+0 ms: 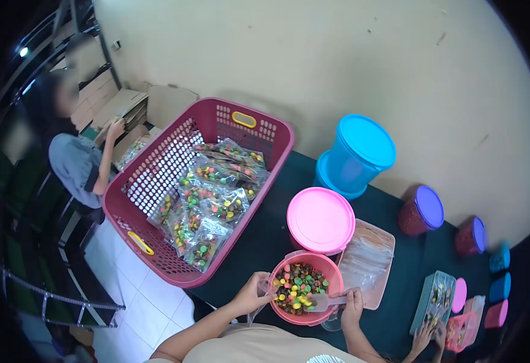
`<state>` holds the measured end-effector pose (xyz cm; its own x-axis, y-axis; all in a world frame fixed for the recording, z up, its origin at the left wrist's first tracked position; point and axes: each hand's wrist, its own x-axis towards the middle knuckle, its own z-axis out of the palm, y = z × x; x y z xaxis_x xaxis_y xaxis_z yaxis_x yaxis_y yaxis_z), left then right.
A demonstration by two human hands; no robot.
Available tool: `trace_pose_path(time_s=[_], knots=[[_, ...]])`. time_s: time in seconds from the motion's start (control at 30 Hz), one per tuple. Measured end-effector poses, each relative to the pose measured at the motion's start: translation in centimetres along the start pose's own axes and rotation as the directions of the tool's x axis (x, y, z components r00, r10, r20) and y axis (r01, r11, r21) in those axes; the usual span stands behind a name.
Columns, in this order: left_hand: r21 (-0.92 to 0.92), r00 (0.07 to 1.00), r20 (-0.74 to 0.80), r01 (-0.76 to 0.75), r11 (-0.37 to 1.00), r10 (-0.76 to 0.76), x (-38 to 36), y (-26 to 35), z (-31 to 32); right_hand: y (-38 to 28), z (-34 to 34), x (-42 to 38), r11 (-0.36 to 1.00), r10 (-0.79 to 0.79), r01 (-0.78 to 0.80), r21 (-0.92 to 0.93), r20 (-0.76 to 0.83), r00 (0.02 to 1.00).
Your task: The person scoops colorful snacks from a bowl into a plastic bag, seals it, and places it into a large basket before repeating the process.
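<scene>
A pink bucket (338,277) full of small round sweets (301,281) in green, yellow, red and brown stands at the table's near edge. My right hand (352,307) is closed on the handle of a translucent scoop (320,302), whose blade lies in among the sweets. At the bucket's left rim, my left hand (251,295) pinches a clear plastic bag (256,313); its lower part hangs beside the bucket. Right of the bucket, a pink tray (387,254) holds a stack of clear flat bags (364,260).
A large maroon basket (280,142) of filled sweet packets (216,193) stands left. Behind the bucket are a pink-lidded tub (321,219) and blue tubs (364,148). Another person's hands (425,336) work at a green tray (423,302), right. A co-worker (74,157) is at far left.
</scene>
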<state>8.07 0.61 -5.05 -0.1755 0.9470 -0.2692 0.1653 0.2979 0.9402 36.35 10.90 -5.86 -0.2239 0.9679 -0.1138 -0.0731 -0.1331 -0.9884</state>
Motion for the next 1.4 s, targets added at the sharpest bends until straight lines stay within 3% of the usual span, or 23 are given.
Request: trace_pose_path(time_s=[0.23,0.3,0.37,0.5,0.8,1.0,1.1,1.17,1.23,1.27,1.3,1.33,1.37,1.4], knots=[[-0.003,0.994,-0.103,0.037,0.999,-0.037,-0.5,1.0,1.0,1.5,-0.9,0.8,0.999,-0.053,0.052,0.013,0.071,0.996],[-0.08,0.992,-0.128,-0.028,0.996,0.017,-0.5,0.3,1.3,1.7,-0.4,0.3,0.998,0.065,-0.065,0.025,0.007,0.998],[0.044,0.991,-0.129,0.041,0.998,-0.035,-1.1,2.8,1.1,1.3,-0.6,0.3,0.996,-0.055,0.052,0.073,0.038,0.998],[0.061,0.989,-0.139,0.057,0.997,-0.048,-1.5,3.6,1.1,1.9,-0.9,0.8,0.987,-0.068,0.054,0.154,0.09,0.994],[0.168,0.994,-0.079,0.086,0.982,-0.073,-1.7,5.2,0.9,1.8,0.2,0.4,0.943,-0.142,0.14,0.302,-0.018,0.99],[0.167,0.992,-0.041,0.127,0.978,-0.122,-1.6,5.5,0.6,1.2,0.2,0.2,0.964,-0.136,0.131,0.231,0.003,0.991],[0.211,0.996,-0.052,0.08,0.974,-0.07,-1.4,5.6,0.1,0.3,0.3,0.3,0.966,-0.063,0.069,0.249,-0.032,0.998],[0.283,0.992,-0.097,-0.055,0.957,0.086,-1.1,6.3,-0.2,-0.1,0.1,0.0,0.96,-0.031,0.048,0.277,-0.063,0.998],[0.266,0.997,-0.056,-0.031,0.963,0.047,-1.0,7.0,-0.8,-0.7,0.4,-0.4,0.987,-0.155,0.155,0.037,0.001,0.988],[0.242,0.999,-0.044,-0.008,0.97,0.019,-0.7,7.2,-1.1,-1.7,0.8,-0.7,0.988,-0.131,0.134,-0.079,0.043,0.99],[0.252,1.0,0.002,-0.014,0.968,0.014,-0.3,6.9,-1.4,-2.7,1.7,-0.8,0.989,-0.121,0.12,-0.081,-0.003,0.993],[0.25,1.0,0.012,-0.017,0.968,0.014,0.1,6.3,-1.6,-3.8,2.7,-0.3,0.905,-0.156,0.193,-0.38,0.128,0.98],[0.246,1.0,0.016,-0.011,0.969,0.008,0.0,5.7,-1.7,-4.3,3.6,0.1,0.728,-0.128,0.275,-0.629,0.269,0.955],[0.251,0.999,0.046,-0.02,0.968,0.009,0.0,5.6,-2.0,-4.5,4.8,0.5,0.729,-0.126,0.254,-0.636,0.24,0.963]])
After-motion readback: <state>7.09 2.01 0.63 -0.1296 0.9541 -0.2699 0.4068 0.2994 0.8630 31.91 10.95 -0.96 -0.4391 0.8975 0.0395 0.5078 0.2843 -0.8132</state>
